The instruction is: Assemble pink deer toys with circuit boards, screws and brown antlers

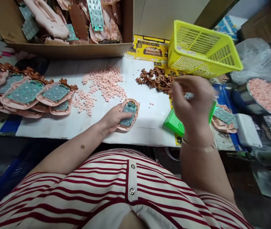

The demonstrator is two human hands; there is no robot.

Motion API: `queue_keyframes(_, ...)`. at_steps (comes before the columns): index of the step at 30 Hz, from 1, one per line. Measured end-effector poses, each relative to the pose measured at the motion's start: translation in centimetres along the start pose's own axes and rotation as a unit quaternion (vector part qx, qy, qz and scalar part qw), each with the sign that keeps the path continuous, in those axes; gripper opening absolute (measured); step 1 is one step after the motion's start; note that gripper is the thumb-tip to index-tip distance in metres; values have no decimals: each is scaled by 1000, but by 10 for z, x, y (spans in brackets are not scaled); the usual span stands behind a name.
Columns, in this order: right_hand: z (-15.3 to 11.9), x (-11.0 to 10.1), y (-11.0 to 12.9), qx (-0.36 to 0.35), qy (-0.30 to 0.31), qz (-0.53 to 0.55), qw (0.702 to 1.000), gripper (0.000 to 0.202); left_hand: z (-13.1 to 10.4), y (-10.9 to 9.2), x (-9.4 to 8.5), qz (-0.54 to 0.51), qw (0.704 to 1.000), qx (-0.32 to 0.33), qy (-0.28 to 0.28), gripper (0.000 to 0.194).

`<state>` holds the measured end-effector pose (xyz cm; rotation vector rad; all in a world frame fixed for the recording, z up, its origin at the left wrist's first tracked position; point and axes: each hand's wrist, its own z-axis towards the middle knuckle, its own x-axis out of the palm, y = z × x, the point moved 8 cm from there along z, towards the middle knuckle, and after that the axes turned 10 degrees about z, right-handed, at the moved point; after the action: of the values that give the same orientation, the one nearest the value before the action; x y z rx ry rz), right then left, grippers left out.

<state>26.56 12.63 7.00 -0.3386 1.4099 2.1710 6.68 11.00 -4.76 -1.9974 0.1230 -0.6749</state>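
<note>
My left hand [114,118] grips a pink plastic casing [122,127] with a green circuit board [131,109] fitted inside. The thumb lies across the board and the other fingers go underneath. Off to the right, my right hand [193,98] is raised over a green basket [175,123], partly covering it. It is blurred and its fingers look curled, but whether they hold anything cannot be made out. Small silvery pieces [188,95] show beside that hand. A heap of small pink parts [108,82] and a pile of brown plastic parts [155,78] lie beyond the hands.
Stacked pink casings with boards [23,92] fill the left side. A cardboard box [73,50] of casings and boards stands at the back. To the right are a yellow basket [204,65], a metal bowl [241,97] of pink pieces, a white container [248,130] and plastic bags [256,57].
</note>
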Motion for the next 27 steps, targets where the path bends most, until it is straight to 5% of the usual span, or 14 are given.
queue_keyframes(4,65,50,-59,101,42,-233,966,13,-4,3,-4,-12,1000,-17,18,54)
queue_keyframes(8,73,76,-77,76,80,-284,952,7,-4,2,-6,-44,999,-10,11,51)
queue_keyframes(13,33,50,-65,134,47,-56,988,12,-8,-17,-14,-75,995,61,-39,50)
queue_keyframes(18,-27,81,-38,179,266,176,931,33,-15,-17,4,9,998,44,49,46)
queue_keyframes(22,-55,91,-44,274,131,339,890,43,-15,-13,1,-14,998,53,20,47)
queue_keyframes(27,-85,116,-36,364,100,480,792,38,-19,-16,3,-25,995,94,1,51)
